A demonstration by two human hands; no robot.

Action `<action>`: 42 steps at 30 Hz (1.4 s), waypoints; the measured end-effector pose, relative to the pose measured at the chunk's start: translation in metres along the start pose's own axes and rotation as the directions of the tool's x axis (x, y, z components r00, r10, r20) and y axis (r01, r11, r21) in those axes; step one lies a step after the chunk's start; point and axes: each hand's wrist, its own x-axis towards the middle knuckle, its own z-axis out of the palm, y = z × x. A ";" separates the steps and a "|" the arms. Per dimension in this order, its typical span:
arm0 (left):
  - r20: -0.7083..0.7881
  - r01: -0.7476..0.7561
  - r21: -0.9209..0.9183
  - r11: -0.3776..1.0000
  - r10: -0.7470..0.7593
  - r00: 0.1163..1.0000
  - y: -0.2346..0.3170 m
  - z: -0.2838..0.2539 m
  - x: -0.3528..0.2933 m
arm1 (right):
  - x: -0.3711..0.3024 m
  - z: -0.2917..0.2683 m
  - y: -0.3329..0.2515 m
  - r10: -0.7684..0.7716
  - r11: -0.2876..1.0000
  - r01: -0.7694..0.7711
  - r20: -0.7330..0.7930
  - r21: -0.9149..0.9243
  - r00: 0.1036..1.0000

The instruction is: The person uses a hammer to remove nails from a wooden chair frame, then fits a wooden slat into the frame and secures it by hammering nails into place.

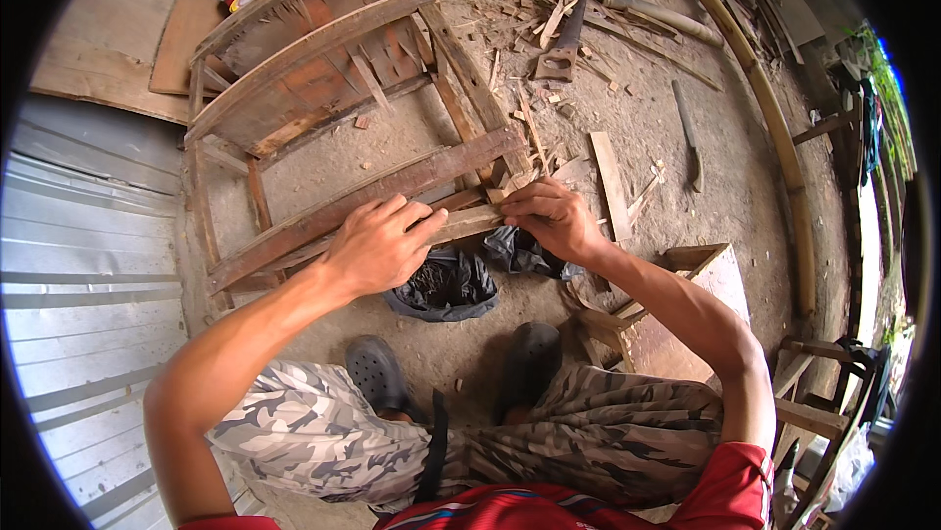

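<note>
A worn wooden frame of rails and posts lies in front of me, with a splintered brown panel at its far side. Along its near rail runs a pale wooden slat. My left hand is closed over the slat's left part, fingers bent round its upper edge. At the slat's right end, by the frame's corner, my right hand pinches with thumb and fingertips; whether something small is also between them is hidden. Just below the slat sits an open black plastic bag with dark small pieces inside, seemingly nails.
A second black bag lies under my right hand. Farther off are a handsaw, a long-bladed knife, scattered wood scraps and a bamboo pole. A wooden box stands right; corrugated metal sheeting lines the left.
</note>
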 end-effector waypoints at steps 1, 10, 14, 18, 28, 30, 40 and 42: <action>0.008 0.001 -0.016 1.000 -0.001 1.000 0.000 0.000 -0.002 | 0.001 0.000 -0.002 -0.039 0.999 0.040 0.013 -0.031 0.999; 0.055 -0.001 -0.101 0.995 0.007 0.998 0.001 0.005 -0.005 | 0.001 0.006 -0.001 -0.080 0.971 0.099 0.094 -0.218 0.992; 0.114 0.018 -0.173 0.985 0.001 0.993 0.000 0.008 -0.011 | -0.001 0.012 0.005 0.105 0.979 -0.103 0.004 -0.175 0.994; 0.200 0.104 -0.222 0.970 -0.059 0.978 0.000 0.014 -0.017 | -0.005 0.002 0.009 0.230 0.943 -0.193 0.112 -0.271 0.967; 0.407 0.440 -0.469 0.766 -0.255 0.877 0.012 0.008 -0.010 | -0.013 0.014 0.001 0.107 0.993 -0.079 0.415 -0.084 0.903; 0.393 0.482 -0.545 0.686 -0.299 0.870 0.014 0.011 -0.014 | -0.010 0.015 0.001 0.236 0.969 -0.246 0.411 -0.028 0.881; 0.547 0.706 -0.631 0.322 -0.460 0.699 0.005 0.025 -0.011 | -0.007 0.023 -0.003 0.414 0.872 -0.469 0.299 0.139 0.860; 0.580 0.735 -0.615 0.286 -0.467 0.667 0.008 0.027 -0.011 | -0.008 0.025 0.000 0.514 0.730 -0.626 0.383 0.274 0.768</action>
